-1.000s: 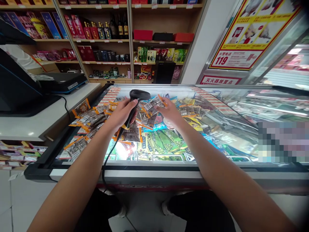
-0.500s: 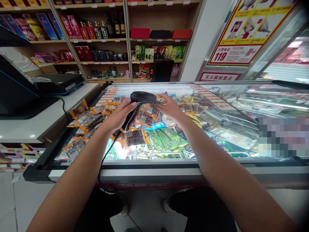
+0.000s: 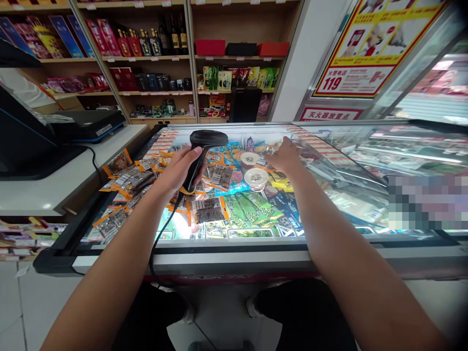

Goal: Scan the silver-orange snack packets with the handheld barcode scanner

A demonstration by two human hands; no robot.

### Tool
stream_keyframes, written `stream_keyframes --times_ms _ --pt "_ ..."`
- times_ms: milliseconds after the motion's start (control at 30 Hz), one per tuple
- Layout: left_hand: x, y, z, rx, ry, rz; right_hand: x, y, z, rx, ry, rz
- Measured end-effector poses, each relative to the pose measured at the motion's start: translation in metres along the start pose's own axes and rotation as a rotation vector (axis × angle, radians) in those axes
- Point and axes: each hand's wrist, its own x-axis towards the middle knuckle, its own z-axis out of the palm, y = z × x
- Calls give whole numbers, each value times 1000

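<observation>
My left hand [image 3: 178, 170] is wrapped round the handle of a black barcode scanner [image 3: 204, 146], held over the glass top of a chest freezer [image 3: 234, 243]. Its cable [image 3: 157, 243] hangs down over the front edge. My right hand [image 3: 283, 157] reaches out to the right over the glass, fingers loosely extended, near small packets by the striped strip; I cannot make out anything in it. Orange-edged snack packets [image 3: 131, 178] lie spread on the glass to the left and under the scanner.
A white counter [image 3: 54, 190] with a black till screen [image 3: 22, 131] stands at the left. Shelves of boxes and bottles [image 3: 146, 53] line the back wall. A second glass freezer lid [image 3: 383, 151] extends to the right. My knees [image 3: 285, 312] are below the freezer's front edge.
My right hand has let go of the orange-edged packet it held near the scanner and moved right and farther away over the glass. The left hand with the scanner has barely moved.
</observation>
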Motion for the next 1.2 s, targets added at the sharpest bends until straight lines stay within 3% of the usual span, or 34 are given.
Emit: stream_keyframes --times_ms 67,133,200,267,367,500,700,1033,1200 --pt "1 -1 0 -6 -1 7 -7 -9 2 -83 79 34" --pt "1 -1 0 -5 -8 11 -17 -25 9 -69 36 -122" --pt "1 -2 0 -3 -15 10 -31 -42 19 20 -149 -288" --pt "1 -3 -1 -2 -17 5 -45 -55 31 152 -409 -352" --pt "2 -5 -2 -4 -15 2 -60 -67 42 178 -516 -384" --pt "2 -7 -3 0 -33 -16 -56 -65 41 334 -478 -330" --pt "0 -7 -3 21 -77 -83 -34 -50 38 465 -282 -330" --pt "-2 -4 0 61 -81 -120 -32 -50 37 502 -314 -314" --pt "0 -4 0 66 -22 -84 -22 -41 24 355 -255 -186"
